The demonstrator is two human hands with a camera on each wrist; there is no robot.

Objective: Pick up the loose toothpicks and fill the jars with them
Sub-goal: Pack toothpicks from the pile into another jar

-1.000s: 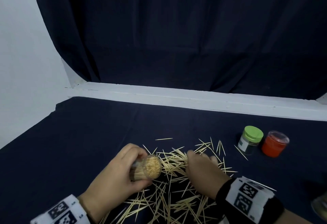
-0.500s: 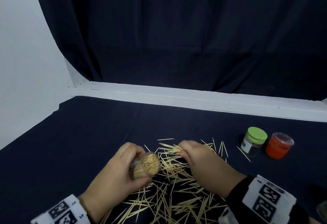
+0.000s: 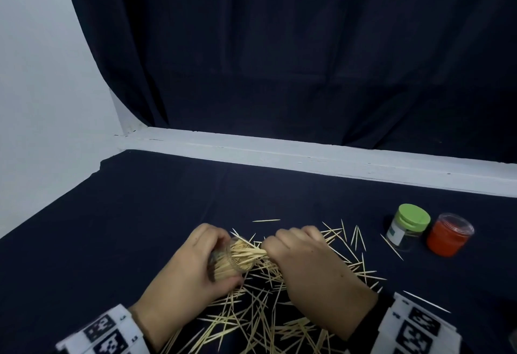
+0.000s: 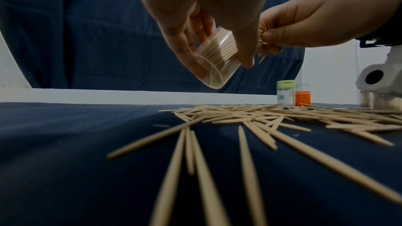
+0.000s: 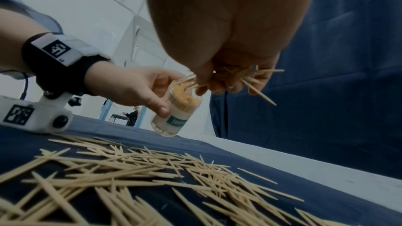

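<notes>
A dark navy cloth [image 3: 140,227] covers your work surface, smooth and matte, with faint creases running toward you. A pale painted ledge [image 3: 307,155] borders its far edge, and above that hangs a dark curtain [image 3: 279,45] in soft vertical folds; a plain white wall [image 3: 42,101] closes the left side.

Loose toothpicks [image 3: 260,314] lie scattered across the cloth in front of you, thin pale wooden slivers with pointed tips, crossing each other in a flat tangle that spreads from between your wrists out toward the right.

Your left hand [image 3: 193,272] curls its fingers and thumb around a small clear plastic jar [image 3: 232,258], round-walled and already packed with toothpicks standing on end. It is lifted off the cloth and tilted, its open mouth turned toward your other hand. In the right wrist view it carries a green label.

Your right hand [image 3: 310,264] is closed around a bunch of toothpicks [image 3: 250,253], their tips reaching into the jar's mouth; in the right wrist view a few ends poke out past your fingers at odd angles.

Well to the right stand two more small jars, just beside each other: one with a light green lid [image 3: 407,226] and a white label, the other a clear jar with an orange-red inside [image 3: 449,234].
</notes>
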